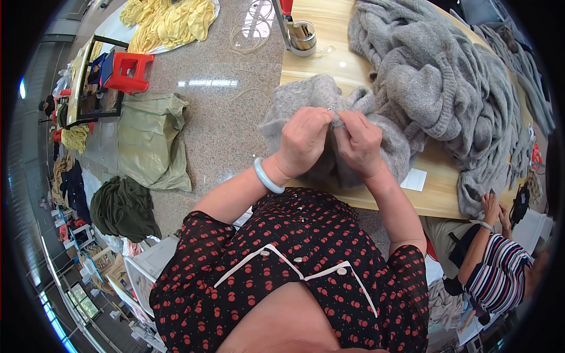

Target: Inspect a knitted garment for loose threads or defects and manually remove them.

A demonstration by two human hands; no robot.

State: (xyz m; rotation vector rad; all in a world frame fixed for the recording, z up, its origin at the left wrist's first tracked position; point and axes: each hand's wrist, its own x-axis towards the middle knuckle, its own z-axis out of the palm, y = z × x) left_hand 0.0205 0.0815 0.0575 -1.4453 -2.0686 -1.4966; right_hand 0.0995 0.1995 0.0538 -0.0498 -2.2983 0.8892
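A light grey knitted garment lies over the front left part of the wooden table, part of it hanging past the edge towards me. My left hand, with a pale bangle at the wrist, is closed on this garment, thumb and fingertips pinched together. Close beside it, my right hand pinches the same knit, the two sets of fingertips only a little apart. Something tiny shows between them, too small to make out. The fabric directly under both hands is partly hidden.
A big heap of grey knitwear covers the table's right side. A tin of tools stands at the back; a white paper lies near the front edge. A co-worker in a striped top works at right. A red stool and sack stand left.
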